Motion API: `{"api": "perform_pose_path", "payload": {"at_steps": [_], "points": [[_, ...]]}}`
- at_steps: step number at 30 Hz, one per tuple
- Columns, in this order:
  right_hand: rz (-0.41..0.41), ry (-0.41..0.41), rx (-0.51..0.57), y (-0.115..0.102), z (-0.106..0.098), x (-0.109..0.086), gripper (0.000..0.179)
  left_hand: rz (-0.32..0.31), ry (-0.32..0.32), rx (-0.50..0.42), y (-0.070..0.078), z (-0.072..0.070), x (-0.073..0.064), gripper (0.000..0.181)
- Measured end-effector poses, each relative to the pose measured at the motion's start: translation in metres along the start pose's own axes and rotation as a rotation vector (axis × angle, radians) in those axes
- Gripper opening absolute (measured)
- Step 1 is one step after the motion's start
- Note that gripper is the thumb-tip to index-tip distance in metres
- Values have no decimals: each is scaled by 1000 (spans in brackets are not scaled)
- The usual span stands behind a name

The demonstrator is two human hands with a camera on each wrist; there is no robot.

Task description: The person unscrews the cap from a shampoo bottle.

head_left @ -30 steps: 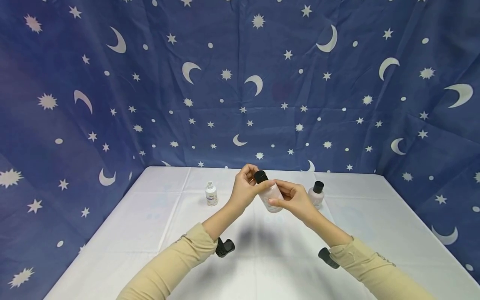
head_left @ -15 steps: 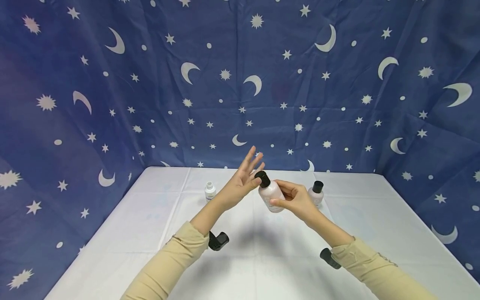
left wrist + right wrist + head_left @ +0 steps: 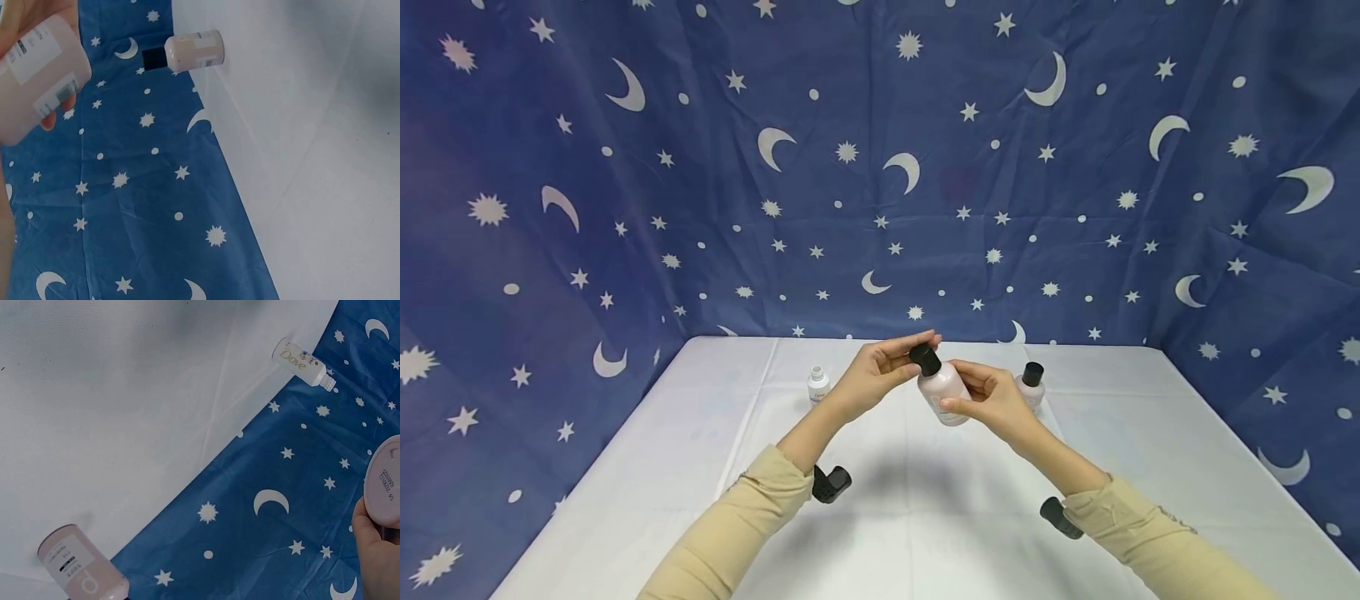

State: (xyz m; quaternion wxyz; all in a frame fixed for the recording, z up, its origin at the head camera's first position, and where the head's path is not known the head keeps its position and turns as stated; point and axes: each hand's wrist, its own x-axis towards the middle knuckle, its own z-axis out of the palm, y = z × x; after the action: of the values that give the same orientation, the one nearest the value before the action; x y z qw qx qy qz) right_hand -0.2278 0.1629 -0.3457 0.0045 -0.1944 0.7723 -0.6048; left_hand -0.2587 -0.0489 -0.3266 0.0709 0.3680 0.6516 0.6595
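Above the table, my right hand [image 3: 1000, 404] grips a pale pink bottle [image 3: 942, 390] by its body, tilted with its black cap [image 3: 924, 359] up and to the left. My left hand [image 3: 868, 382] holds that cap between thumb and fingers. The left wrist view shows the pink bottle's printed labels [image 3: 37, 53], but the cap is out of sight there. From the right wrist, the bottle's base [image 3: 384, 481] with stamped characters faces the camera, and part of the right hand [image 3: 381, 559] shows below it.
A second pink bottle [image 3: 1032, 390] with a black cap stands behind my right hand. To the left stands a small white Dove bottle [image 3: 817, 385] with an uncapped neck. A white cloth [image 3: 910, 533] covers the table, and a blue curtain [image 3: 880, 167] with moons and stars hangs behind.
My left hand draws back from the cap, its fingers spread, then closes on the cap again. The right hand keeps the pink bottle in nearly the same place.
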Motion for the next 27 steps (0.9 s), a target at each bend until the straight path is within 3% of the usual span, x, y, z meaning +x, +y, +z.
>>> {"api": "perform_pose_path", "payload": {"at_steps": [7,12,17,22,27], "points": [[-7,-4,-11,1,1,0,63,-58,267,64,1,9,0,40],[2,0,-29,1,2,-1,62,-76,379,146,3,13,1,33],[33,-1,-37,1,2,-2,63,-66,435,188,5,18,2,32],[44,5,-50,2,2,-4,62,-72,432,222,6,21,2,37],[25,1,-43,2,5,-1,61,-64,449,258,2,21,1,29]]}}
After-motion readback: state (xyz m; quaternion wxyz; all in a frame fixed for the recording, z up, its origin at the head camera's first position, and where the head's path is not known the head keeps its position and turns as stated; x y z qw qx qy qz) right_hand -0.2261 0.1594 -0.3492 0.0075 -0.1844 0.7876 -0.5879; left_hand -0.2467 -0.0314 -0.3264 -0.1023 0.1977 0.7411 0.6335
